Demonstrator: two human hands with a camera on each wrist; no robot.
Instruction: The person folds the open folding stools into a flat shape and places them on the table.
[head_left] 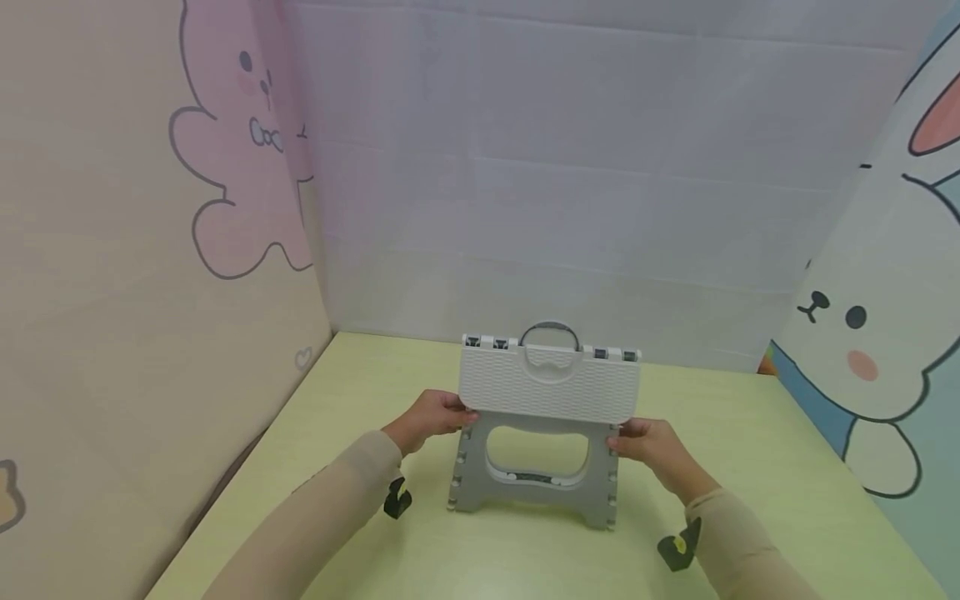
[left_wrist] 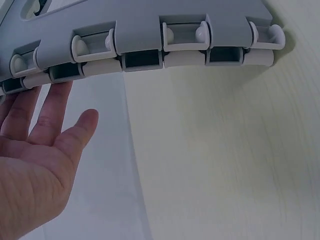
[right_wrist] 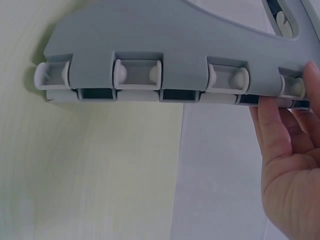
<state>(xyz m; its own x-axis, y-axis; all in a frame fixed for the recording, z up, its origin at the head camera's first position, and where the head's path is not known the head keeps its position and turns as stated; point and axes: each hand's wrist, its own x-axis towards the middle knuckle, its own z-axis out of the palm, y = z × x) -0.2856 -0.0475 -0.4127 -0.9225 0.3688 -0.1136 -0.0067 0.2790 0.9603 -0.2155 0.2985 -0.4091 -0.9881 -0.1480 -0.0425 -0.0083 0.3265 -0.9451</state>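
Observation:
A folding step stool [head_left: 551, 392] stands upright on the table in the head view. Its white textured top leans toward me, with a dark loop handle [head_left: 551, 326] sticking up above it. Below the top is a grey leg panel [head_left: 471, 467] with a wide cutout and hinge knuckles along both sides. My left hand [head_left: 431, 418] grips the left edge just under the top; in the left wrist view several fingers [left_wrist: 52, 107] reach behind that edge. My right hand [head_left: 660, 448] pinches the opposite edge, its thumb [right_wrist: 312, 82] on the grey face and the other fingers behind.
Under the stool is a pale yellow table [head_left: 720, 500]. A whitish sheet [head_left: 570, 183] hangs behind the table's far edge. Cartoon-printed cloths stand at the sides, with a pink bear [head_left: 247, 167] on the left and a white rabbit [head_left: 892, 333] on the right.

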